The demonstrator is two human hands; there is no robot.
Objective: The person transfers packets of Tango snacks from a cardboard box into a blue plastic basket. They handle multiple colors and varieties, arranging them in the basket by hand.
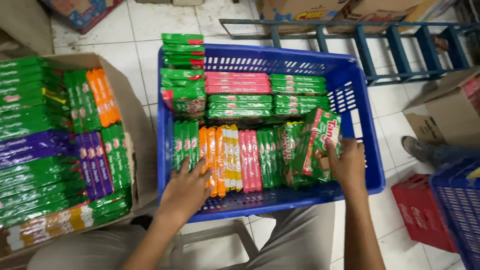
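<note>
Two hands: right hand (346, 162) grips green-red packets (320, 137) (glossy, tilted); left hand (187, 187) rests open on the upright row (225, 157).

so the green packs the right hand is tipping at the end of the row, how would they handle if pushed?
The green packs under the right hand look flat, boxy and probably stiff, since they hold their shape while leaning. Standing on edge in the blue crate, they likely topple without side support. The glossy wrappers may slide against each other.

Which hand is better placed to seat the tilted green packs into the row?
Right. The right hand already grips the tilted green packs at the row's right end in the blue crate; the left hand rests on the orange packs.
</note>
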